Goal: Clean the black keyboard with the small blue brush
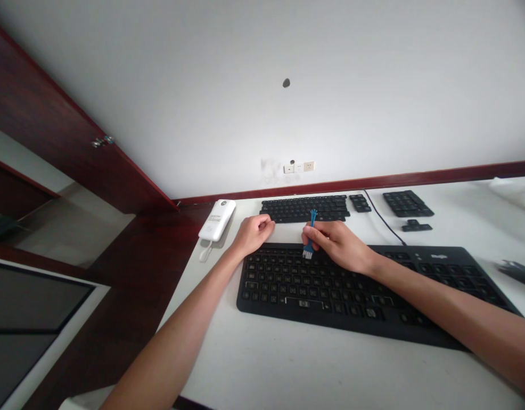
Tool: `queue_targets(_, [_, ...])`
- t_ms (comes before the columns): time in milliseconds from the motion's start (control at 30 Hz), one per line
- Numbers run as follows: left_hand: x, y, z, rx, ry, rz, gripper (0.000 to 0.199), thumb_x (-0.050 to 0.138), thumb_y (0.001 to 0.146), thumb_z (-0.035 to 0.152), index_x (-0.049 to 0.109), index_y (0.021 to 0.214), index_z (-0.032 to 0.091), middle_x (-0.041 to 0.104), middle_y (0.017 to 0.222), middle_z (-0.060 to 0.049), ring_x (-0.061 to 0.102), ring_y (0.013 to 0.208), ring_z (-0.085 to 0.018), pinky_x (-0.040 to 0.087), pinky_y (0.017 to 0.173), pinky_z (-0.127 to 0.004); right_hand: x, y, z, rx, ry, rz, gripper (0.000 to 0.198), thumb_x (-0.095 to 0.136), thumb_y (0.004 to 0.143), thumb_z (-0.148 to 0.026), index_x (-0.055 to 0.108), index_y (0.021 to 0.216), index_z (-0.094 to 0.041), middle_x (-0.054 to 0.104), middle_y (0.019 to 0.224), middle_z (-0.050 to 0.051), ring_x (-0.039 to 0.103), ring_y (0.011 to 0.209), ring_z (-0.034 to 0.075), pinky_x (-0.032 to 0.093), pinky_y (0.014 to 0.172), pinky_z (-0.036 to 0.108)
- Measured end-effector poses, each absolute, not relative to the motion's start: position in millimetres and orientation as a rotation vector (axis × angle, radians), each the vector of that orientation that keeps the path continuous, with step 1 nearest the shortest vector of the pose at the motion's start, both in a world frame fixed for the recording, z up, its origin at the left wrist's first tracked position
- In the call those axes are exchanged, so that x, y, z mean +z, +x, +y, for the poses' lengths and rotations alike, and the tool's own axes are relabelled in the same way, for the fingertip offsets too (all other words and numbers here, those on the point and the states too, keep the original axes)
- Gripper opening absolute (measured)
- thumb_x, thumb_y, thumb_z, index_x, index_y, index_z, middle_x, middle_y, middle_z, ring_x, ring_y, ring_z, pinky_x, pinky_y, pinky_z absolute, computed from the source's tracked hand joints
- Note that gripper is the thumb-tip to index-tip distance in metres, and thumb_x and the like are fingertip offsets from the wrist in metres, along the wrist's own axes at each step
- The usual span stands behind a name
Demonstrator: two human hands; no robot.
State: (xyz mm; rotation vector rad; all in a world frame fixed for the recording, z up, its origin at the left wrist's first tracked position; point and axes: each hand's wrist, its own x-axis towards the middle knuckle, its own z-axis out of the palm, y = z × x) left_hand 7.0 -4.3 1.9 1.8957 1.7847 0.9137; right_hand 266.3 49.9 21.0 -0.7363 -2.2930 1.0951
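My right hand [341, 246] pinches a small blue brush [313, 217] with pale bristles. The bristles point down onto the upper rows of a black keyboard base [266, 314], whose keycaps look to be off, leaving bare key sockets. My left hand [253, 233] is curled into a loose fist by the base's far left corner, with nothing visible in it. Behind both hands lie black keycaps [305, 205] laid out in keyboard order. Part of the base is hidden under my right forearm.
A white power bank [217, 221] with a short cable lies at the table's left. More keycap groups [407, 203] lie at the back right, near the keyboard's black cord [384, 219]. A dark object [519, 273] is at the right. Wall sockets [299, 168] are behind the white table [288, 364].
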Motion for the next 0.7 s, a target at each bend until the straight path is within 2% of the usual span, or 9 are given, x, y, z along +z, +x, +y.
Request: queue_targets(700, [2.2, 7.2, -4.3, 0.924, 1.895, 1.778, 0.035, 0.052, 0.097, 0.038, 0.044, 0.068, 0.019, 0.044, 0.063, 0.003, 0.038, 0.061, -0.012, 0.029, 0.061, -0.026, 21.9, 266.8, 48.3, 1.051, -0.751, -2.317, 0.050, 0.041, 0.108, -0.051, 0.071, 0.081, -0.020, 0.063, 0.066, -0.001, 0.052, 0.057, 0.015, 0.037, 0.060, 0.029])
